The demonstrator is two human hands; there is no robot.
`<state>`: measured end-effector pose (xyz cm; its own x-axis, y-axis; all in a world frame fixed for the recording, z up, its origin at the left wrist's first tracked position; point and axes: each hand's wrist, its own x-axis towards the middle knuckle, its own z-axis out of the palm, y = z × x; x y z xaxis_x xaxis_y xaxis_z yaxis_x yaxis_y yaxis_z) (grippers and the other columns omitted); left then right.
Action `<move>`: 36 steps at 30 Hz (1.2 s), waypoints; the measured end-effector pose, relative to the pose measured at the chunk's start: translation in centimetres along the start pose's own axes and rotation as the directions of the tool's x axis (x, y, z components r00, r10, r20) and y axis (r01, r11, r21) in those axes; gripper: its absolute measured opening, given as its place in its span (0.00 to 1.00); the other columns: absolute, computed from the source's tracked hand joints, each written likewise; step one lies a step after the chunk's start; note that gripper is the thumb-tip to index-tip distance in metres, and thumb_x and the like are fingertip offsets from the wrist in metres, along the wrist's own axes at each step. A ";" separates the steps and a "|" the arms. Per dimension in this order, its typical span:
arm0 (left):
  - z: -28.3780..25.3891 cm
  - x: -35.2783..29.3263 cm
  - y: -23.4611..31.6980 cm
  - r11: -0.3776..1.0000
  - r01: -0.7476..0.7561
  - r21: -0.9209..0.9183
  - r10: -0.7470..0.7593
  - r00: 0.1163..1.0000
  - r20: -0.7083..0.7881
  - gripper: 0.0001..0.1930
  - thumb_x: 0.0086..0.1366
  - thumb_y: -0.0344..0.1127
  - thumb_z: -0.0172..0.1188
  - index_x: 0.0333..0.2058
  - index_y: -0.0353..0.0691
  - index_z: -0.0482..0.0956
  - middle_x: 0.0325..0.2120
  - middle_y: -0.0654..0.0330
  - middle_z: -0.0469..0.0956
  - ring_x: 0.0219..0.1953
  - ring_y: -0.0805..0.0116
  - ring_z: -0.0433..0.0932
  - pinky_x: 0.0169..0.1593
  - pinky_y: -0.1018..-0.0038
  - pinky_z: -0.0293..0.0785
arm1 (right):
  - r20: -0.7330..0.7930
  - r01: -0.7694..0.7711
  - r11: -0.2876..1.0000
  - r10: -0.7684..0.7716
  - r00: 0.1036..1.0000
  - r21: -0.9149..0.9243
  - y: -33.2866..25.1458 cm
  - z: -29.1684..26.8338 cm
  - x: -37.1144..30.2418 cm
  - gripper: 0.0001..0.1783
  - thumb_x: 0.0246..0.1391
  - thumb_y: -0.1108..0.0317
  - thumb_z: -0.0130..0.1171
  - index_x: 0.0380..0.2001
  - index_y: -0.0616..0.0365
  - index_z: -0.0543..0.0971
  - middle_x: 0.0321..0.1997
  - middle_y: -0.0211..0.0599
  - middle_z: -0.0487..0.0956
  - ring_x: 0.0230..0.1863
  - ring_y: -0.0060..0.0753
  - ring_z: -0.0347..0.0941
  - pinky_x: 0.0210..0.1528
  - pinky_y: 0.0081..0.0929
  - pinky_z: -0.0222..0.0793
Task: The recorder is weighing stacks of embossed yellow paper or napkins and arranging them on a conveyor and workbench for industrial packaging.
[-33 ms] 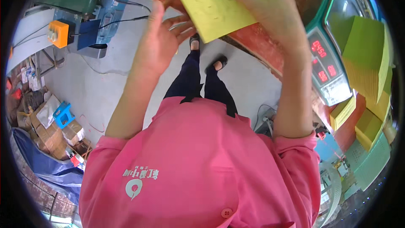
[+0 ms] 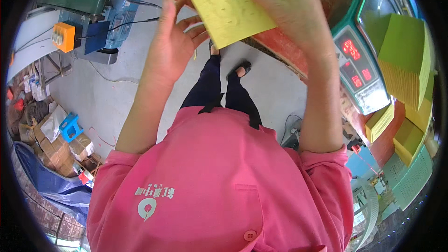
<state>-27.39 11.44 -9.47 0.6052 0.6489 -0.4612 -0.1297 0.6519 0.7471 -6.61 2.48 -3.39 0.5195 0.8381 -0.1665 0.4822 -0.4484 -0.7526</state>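
A piece of yellow paper (image 2: 228, 7) with rows of small pressed marks is held up at the top centre. Whether it is one sheet or a thin stack I cannot make out. My right hand (image 2: 298, 16) grips its right side, thumb flat on the face and the other fingers hidden behind. Beside the paper's left edge is my left hand (image 2: 175, 42), its thumb raised and fingers spread apart. Those fingertips come close to the edge; whether they touch it I cannot tell.
A red tabletop (image 2: 298, 56) lies under the paper. To the right stands a green digital scale (image 2: 359, 70) with red figures, beside stacked yellow paper (image 2: 403, 60). An orange switch box (image 2: 64, 37) and blue motor (image 2: 122, 18) are at left, above cardboard boxes (image 2: 58, 151) and a blue stool (image 2: 70, 127).
Both hands and the yellow paper have shifted slightly to the left. My right hand keeps its grip, and my left hand stays spread beside the edge.
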 end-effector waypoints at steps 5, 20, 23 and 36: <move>0.6 -1.9 -0.3 0.994 -0.013 0.111 0.006 0.998 0.062 0.45 0.62 0.71 0.51 0.67 0.43 0.55 0.59 0.49 0.66 0.59 0.59 0.65 0.62 0.59 0.60 | 0.010 -0.060 0.998 0.060 0.998 0.020 -0.9 0.1 -3.2 0.29 0.54 0.48 0.60 0.39 0.70 0.75 0.33 0.61 0.80 0.39 0.57 0.80 0.43 0.43 0.73; 1.0 -1.1 0.0 1.000 0.019 0.019 -0.020 0.997 0.075 0.28 0.66 0.39 0.54 0.62 0.40 0.61 0.58 0.56 0.68 0.60 0.64 0.68 0.62 0.66 0.66 | -0.155 0.089 0.987 -0.068 0.986 0.135 1.2 2.1 -4.9 0.31 0.51 0.49 0.64 0.45 0.67 0.73 0.39 0.60 0.79 0.43 0.59 0.77 0.44 0.44 0.72; 0.3 -1.5 1.3 0.994 -0.040 0.102 0.019 0.979 0.205 0.26 0.70 0.41 0.53 0.61 0.32 0.63 0.59 0.52 0.69 0.59 0.65 0.70 0.62 0.65 0.67 | -0.103 0.041 0.884 0.008 0.995 0.467 2.6 1.5 -6.4 0.37 0.56 0.49 0.60 0.59 0.69 0.68 0.47 0.60 0.79 0.49 0.50 0.78 0.51 0.38 0.72; 26.2 -1.3 9.8 0.718 -0.647 0.256 0.191 0.536 0.822 0.25 0.70 0.47 0.51 0.58 0.34 0.68 0.53 0.55 0.74 0.55 0.65 0.74 0.59 0.69 0.69 | -0.514 0.189 0.719 0.264 0.816 0.669 1.4 -19.5 -14.9 0.29 0.63 0.54 0.55 0.59 0.65 0.70 0.38 0.34 0.79 0.33 0.21 0.73 0.31 0.22 0.70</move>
<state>-8.88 6.76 10.98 0.9457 0.1496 0.2886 -0.2839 -0.0523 0.9574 0.09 -16.67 10.44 0.9140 0.4056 -0.0069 -0.0270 0.0439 -0.9987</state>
